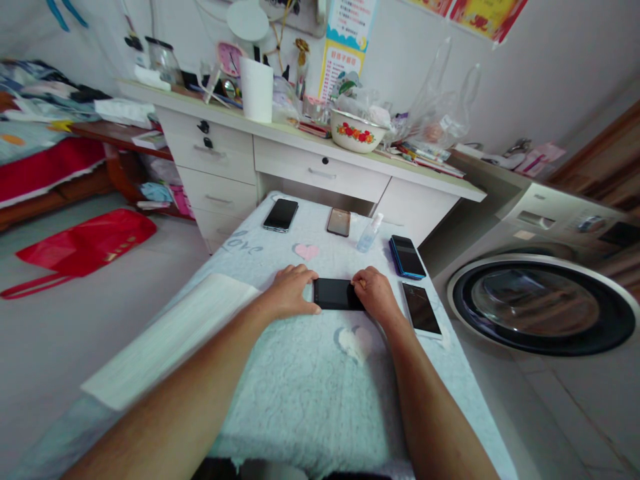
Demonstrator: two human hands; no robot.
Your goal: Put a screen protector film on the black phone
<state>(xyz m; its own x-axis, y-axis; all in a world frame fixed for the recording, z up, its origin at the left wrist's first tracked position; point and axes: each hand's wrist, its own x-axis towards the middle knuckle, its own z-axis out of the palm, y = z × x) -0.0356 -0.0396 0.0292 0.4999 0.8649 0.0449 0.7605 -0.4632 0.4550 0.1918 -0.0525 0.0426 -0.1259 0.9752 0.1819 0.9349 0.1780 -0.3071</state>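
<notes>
A black smartphone (336, 294) lies sideways on the pale blue tablecloth (300, 387), dark screen up. My left hand (293, 291) grips its left end, fingers at the far corner and thumb at the near one. On the phone's right end rests my right hand (373, 291), its fingers curled together over the screen; whatever is in them is hidden. Close by on the right are a white smartphone (423, 310) and a blue-edged smartphone (407, 257). Farther back stand or lie another dark phone (281, 215), a phone case (339, 222) and a clear spray bottle (369, 233).
A long white folded sheet (173, 340) lies along the table's left side. Behind the table is a white desk (320, 175) bearing a paper roll (257, 90) and a flowered bowl (357, 132). A washing machine (560, 223) stands at right; a red bag (90, 241) lies on the floor.
</notes>
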